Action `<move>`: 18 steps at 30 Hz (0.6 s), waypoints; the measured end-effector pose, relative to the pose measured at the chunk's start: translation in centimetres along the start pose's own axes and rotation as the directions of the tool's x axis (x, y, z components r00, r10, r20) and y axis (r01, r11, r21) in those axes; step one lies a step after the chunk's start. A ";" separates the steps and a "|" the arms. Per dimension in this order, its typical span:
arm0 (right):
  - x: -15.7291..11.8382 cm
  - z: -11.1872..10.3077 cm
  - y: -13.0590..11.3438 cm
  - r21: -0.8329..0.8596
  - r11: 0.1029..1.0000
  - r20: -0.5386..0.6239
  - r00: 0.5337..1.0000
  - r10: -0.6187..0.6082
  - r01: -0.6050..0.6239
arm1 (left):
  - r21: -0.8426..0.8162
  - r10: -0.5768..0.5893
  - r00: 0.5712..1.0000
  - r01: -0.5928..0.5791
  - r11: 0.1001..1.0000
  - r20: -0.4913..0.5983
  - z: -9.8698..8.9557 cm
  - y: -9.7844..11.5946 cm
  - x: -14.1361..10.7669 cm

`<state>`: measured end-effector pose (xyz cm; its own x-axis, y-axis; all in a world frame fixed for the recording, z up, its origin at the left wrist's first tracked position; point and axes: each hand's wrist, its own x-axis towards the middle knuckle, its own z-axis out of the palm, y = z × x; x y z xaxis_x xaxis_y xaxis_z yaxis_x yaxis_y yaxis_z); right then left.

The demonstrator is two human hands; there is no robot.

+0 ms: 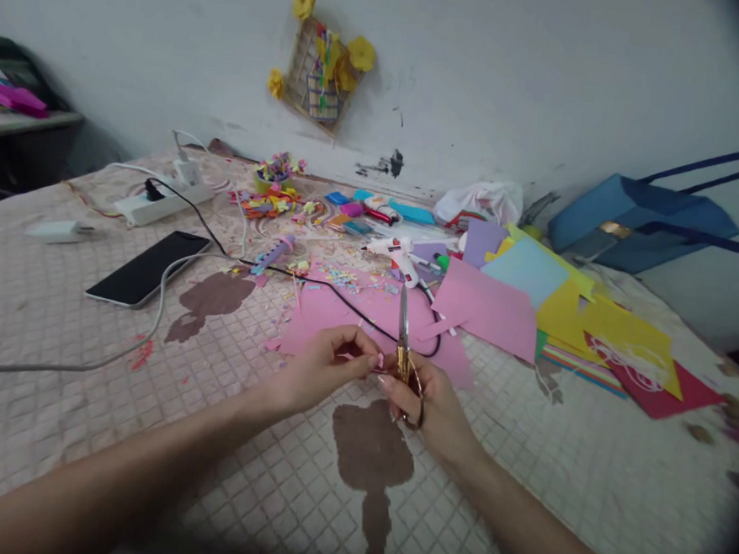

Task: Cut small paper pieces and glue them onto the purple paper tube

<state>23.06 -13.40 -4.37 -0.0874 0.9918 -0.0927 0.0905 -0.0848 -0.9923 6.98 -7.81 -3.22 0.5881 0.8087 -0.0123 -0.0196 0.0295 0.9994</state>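
Observation:
My left hand [331, 365] is closed, its thumb and forefinger pinching a small pink piece of paper [377, 359]. Close beside it, my right hand [427, 403] is closed around the gold handles of a pair of scissors [403, 334], whose blades point up and away from me. The fingertips of both hands nearly meet above the table. Beyond them lies a pink paper sheet [342, 313] strewn with tiny coloured paper bits [347, 277]. A black cord [348, 302] runs across that sheet.
A white glue gun [400, 254] lies behind the scissors. Coloured paper sheets [494, 307] are heaped to the right, near a blue bag [639, 224]. On the left are a dark phone [151, 268], a grey cable [162, 296] and a power strip [163, 199]. A patterned cloth [253, 488] covers the table.

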 end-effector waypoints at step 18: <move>-0.1 -0.5 -0.8 -0.103 0.995 0.049 0.999 0.019 -0.014 | 0.089 0.002 0.996 -0.010 0.996 0.091 0.1 -0.4 0.0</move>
<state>23.45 -13.37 -3.55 -0.1346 0.9841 -0.1156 0.1933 -0.0883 -0.9772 7.01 -7.90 -3.66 0.6593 0.7518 -0.0072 0.0466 -0.0313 0.9984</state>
